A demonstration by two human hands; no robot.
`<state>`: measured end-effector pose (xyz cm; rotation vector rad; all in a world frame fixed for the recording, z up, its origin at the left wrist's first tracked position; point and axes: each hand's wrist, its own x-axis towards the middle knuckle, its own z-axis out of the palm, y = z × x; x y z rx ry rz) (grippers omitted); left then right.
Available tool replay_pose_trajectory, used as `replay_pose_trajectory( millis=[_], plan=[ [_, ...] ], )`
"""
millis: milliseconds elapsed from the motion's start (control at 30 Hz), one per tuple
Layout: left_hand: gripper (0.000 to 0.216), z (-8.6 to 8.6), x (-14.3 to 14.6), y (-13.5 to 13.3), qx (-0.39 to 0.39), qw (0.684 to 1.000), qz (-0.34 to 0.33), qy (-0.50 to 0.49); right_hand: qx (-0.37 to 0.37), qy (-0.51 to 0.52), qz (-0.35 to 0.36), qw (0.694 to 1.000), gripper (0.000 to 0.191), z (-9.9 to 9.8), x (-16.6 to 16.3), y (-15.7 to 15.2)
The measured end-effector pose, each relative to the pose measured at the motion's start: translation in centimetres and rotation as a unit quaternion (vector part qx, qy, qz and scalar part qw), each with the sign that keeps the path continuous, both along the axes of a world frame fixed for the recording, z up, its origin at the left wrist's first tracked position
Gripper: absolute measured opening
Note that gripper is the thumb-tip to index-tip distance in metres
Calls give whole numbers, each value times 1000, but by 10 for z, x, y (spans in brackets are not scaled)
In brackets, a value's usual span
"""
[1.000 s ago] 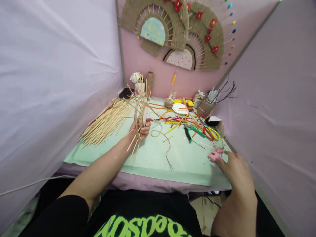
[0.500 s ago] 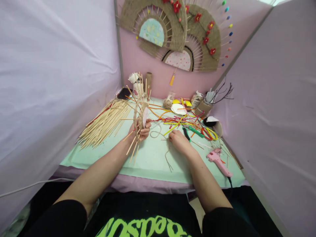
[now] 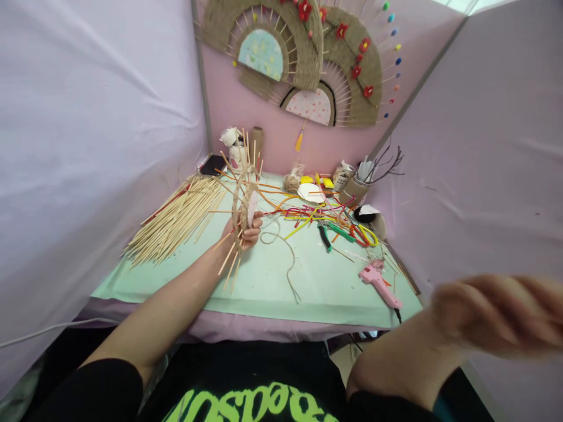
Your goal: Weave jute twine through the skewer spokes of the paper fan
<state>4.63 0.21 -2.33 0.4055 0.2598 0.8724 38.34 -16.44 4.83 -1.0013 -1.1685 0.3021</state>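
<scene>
My left hand grips a round frame of thin sticks and twine, held upright and nearly edge-on over the table, its sticks fanning outward. A pale disc forms its centre. From near this hand a loose length of twine curls across the green cloth. Off past the table's right side, my right hand is raised and smeared by motion; its fingers look curled, and whether anything is in them I cannot make out. Nearest it on the table lies a pink glue gun.
A pile of thin sticks lies at the left. Green-handled pliers, coloured pipe cleaners and a twine ball are spread rightward. A cardboard tube holder stands behind. Woven fans hang on the pink back wall.
My right hand has left the twine on the table and swung far right, off the table. The twine's end now lies free. My left hand still holds the stick frame.
</scene>
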Motion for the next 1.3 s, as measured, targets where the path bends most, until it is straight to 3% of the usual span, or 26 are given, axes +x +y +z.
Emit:
replay_pose_trajectory(
  millis=[67,100,167,233,267,333,433,533,667,767,933,1067,1300],
  plan=[
    [36,0,0,0,0,1000,-1,3,25,-82,127,988,21,-6,-21,11],
    [37,0,0,1,-1,1000,-1,5,-37,-173,204,963,22,-12,-34,20],
    [38,1,0,0,-4,1000,3,8,-176,-347,318,864,27,-26,-63,38],
    [40,2,0,0,-7,1000,2,6,-239,-447,351,787,35,-42,-86,50],
    [40,2,0,0,-9,1000,0,5,-247,-476,359,764,36,-50,-94,53],
    [41,2,0,0,-11,1000,-4,4,-240,-497,360,752,29,-60,-103,53],
    [39,0,0,0,-11,1000,-3,3,-218,-470,358,777,16,-62,-110,51],
    [37,-3,0,0,-14,1000,-2,7,-210,-375,350,832,13,-47,-115,57],
    [34,-2,-1,0,-25,999,5,28,-161,-202,245,935,16,-12,-134,73],
    [34,5,1,-2,-33,997,21,66,-108,-104,167,975,18,5,-160,82],
    [41,17,8,-9,-41,986,113,114,-99,-45,111,988,19,-3,-200,93],
    [41,16,11,-12,-44,976,165,136,-105,-31,104,988,19,-17,-203,103],
    [35,17,16,-15,-32,960,223,165,-141,55,168,974,22,-25,-198,108]
  ],
)
